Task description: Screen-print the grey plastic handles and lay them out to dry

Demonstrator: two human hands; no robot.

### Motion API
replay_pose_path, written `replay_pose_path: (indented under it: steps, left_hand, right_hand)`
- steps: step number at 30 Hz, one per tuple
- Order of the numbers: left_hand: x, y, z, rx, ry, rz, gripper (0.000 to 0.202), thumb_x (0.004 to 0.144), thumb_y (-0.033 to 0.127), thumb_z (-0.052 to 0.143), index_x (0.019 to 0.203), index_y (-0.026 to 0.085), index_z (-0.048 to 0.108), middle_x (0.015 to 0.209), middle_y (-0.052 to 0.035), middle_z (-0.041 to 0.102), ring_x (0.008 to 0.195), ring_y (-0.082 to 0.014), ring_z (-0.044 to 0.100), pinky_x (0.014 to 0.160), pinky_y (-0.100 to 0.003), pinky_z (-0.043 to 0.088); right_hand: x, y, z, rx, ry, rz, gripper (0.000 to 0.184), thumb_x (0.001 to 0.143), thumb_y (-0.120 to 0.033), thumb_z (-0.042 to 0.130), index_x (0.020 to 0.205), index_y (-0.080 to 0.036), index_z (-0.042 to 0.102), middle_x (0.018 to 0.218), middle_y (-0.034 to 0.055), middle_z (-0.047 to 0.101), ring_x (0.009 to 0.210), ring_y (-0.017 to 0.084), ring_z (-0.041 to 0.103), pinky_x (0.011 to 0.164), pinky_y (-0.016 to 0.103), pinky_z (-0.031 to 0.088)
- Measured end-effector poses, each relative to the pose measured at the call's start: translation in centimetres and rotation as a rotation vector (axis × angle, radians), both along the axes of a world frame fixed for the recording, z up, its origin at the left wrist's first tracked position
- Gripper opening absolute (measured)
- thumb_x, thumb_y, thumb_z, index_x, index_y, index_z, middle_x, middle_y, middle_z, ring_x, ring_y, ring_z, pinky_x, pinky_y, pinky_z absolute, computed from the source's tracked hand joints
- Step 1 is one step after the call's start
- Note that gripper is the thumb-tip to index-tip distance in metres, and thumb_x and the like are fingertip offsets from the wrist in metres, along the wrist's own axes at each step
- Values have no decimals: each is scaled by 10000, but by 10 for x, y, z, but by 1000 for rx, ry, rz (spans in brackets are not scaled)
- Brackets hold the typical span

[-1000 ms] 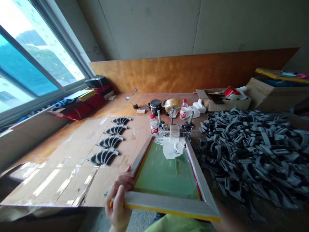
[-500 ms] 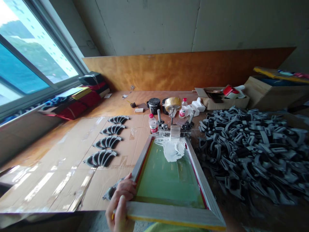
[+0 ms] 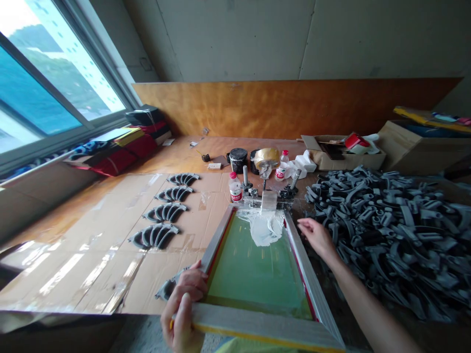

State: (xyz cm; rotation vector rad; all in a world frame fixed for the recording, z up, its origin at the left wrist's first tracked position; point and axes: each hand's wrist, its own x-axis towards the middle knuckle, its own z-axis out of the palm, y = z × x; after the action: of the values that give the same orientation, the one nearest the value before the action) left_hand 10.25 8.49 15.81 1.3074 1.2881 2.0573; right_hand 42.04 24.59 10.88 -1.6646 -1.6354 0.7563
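While left fingers (image 3: 192,283) clasp frame (image 3: 257,327) corner | right fingers (image 3: 306,226) near parts (image 3: 390,220)

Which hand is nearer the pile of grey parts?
Right. The right hand hovers at the left edge of the pile of grey parts; the left hand grips the screen frame at its near left corner.

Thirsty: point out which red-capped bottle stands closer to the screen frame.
The bottle at the frame's far left corner; the other bottle stands farther back by the tape roll.
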Motion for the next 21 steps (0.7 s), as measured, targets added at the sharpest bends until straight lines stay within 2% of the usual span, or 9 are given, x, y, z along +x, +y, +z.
replay_pose_path:
  steps: [2, 5, 7, 9, 13, 16, 21]
  left_hand:
    - [1, 0, 0, -1, -4, -1, 292, 894, 209, 457, 642, 200, 604, 671, -38, 579, 760, -223, 575, 961, -547, 447]
    - [1, -1, 0, -11, -17, 18, 290, 891, 231, 476, 631, 203, 604, 663, -35, 576, 742, -221, 573, 969, -553, 447]
    - [1, -2, 0, -23, -27, 26, 292, 883, 244, 492, 616, 202, 602, 661, -38, 576, 740, -224, 574, 958, -551, 454]
    - [1, -2, -1, -28, -35, 29, 292, 876, 245, 497, 606, 202, 599, 655, -41, 573, 739, -227, 573, 949, -550, 453]
    - [0, -1, -4, -14, -39, 23, 288, 874, 227, 481, 612, 206, 598, 639, -39, 560, 732, -228, 562, 943, -560, 440]
    - [1, 0, -3, -3, -33, 12, 292, 880, 215, 472, 619, 202, 600, 639, -39, 558, 730, -224, 560, 945, -559, 434]
    - [3, 0, 0, -1, -29, 27, 292, 879, 230, 484, 609, 201, 593, 630, -35, 555, 711, -220, 561, 932, -557, 445]
  right_hand:
    - [-6, 29, 17, 106, -47, 39, 276, 884, -288, 559, 1130, -186, 636, 1042, 90, 683, 842, 211, 656, 798, 387, 546]
    - [-37, 71, 45, 305, -228, 207, 500, 813, -211, 645, 1304, -205, 548, 1308, 121, 567, 1128, 251, 576, 953, 407, 482]
    - [-61, 89, 61, 301, -431, 328, 535, 768, -175, 704, 1284, -181, 560, 1282, 128, 579, 1193, 266, 527, 1006, 405, 433]
    - [-78, 97, 72, 204, -610, 411, 468, 745, -202, 752, 1188, -167, 608, 1158, 118, 642, 1124, 274, 562, 952, 378, 442]
    - [-87, 85, 85, 31, -780, 476, 319, 781, -293, 736, 1068, -200, 633, 961, 82, 700, 920, 253, 641, 736, 289, 429]
    - [-87, 67, 92, 53, -762, 511, 263, 822, -308, 703, 1056, -219, 623, 943, 61, 703, 874, 225, 646, 677, 255, 376]
    - [-88, 44, 98, 121, -716, 648, 165, 824, -292, 719, 936, -192, 649, 916, 66, 681, 860, 212, 623, 697, 257, 357]
